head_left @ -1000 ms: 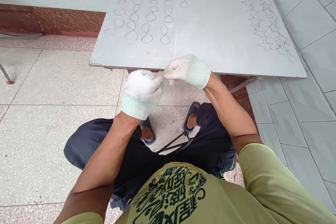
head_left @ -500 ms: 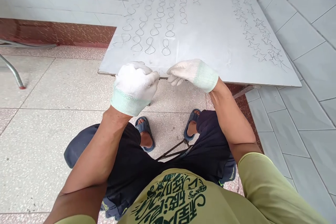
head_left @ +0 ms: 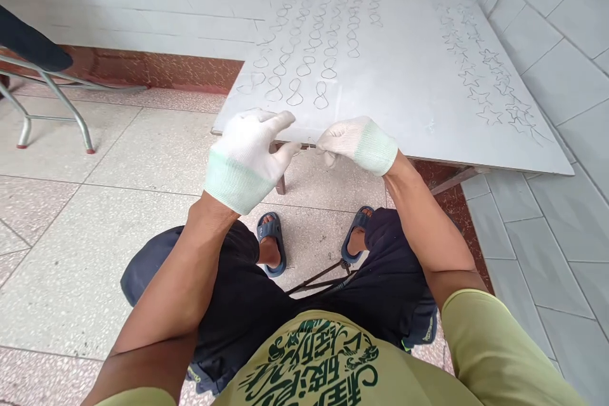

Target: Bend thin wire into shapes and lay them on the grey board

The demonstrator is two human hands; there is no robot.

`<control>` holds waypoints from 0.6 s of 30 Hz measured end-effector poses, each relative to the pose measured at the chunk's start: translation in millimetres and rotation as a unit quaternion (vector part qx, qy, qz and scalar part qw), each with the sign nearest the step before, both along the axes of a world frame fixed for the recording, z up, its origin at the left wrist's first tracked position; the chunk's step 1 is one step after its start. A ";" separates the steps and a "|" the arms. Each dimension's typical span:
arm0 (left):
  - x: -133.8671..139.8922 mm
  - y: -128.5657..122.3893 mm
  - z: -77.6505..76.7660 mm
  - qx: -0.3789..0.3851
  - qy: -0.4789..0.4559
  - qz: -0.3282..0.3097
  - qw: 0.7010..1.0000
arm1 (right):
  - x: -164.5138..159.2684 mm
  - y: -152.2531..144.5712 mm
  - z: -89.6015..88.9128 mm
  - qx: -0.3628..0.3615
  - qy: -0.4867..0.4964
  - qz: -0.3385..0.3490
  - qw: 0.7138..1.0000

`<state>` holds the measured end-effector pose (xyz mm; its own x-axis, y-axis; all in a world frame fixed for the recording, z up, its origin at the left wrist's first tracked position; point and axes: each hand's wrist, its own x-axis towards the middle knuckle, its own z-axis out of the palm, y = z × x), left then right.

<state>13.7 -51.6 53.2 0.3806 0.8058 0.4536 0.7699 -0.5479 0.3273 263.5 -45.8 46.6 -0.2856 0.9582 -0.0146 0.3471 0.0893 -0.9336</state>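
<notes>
Both my hands wear white knit gloves and meet just in front of the near edge of a grey board. My left hand has its forefinger and thumb spread, with the thumb tip at a short thin wire. My right hand pinches the other end of that wire. On the board lie rows of figure-eight wire loops and, to the right, a line of wire stars.
I sit with knees apart, feet in blue sandals on a speckled tile floor. A dark metal tool rests between my legs. A metal-legged stool or chair stands at the left. White tiled walls enclose the back and right.
The view has tilted up and shifted, showing more of the board and the chair. My left hand's fingers have spread apart from a closed grip; my right hand still pinches the wire.
</notes>
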 end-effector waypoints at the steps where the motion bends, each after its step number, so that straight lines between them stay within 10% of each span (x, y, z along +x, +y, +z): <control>1: -2.6 -1.2 2.4 -0.018 -0.020 0.009 1.000 | -1.2 -0.1 1.5 0.008 -0.009 0.008 1.000; 10: -30.7 7.7 3.0 -0.346 -0.146 -0.104 0.921 | -36.9 -4.7 13.0 0.006 -0.101 0.052 0.994; 18: -27.0 -8.8 2.8 -0.309 -0.153 -0.124 0.930 | -46.6 -5.2 -1.5 -0.002 -0.108 0.058 0.992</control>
<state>-13.3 -60.5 56.0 0.5191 0.8533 0.0496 0.4638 -0.3299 0.8222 216.9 -51.0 45.1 -0.3830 0.9192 -0.0920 0.5274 0.1358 -0.8387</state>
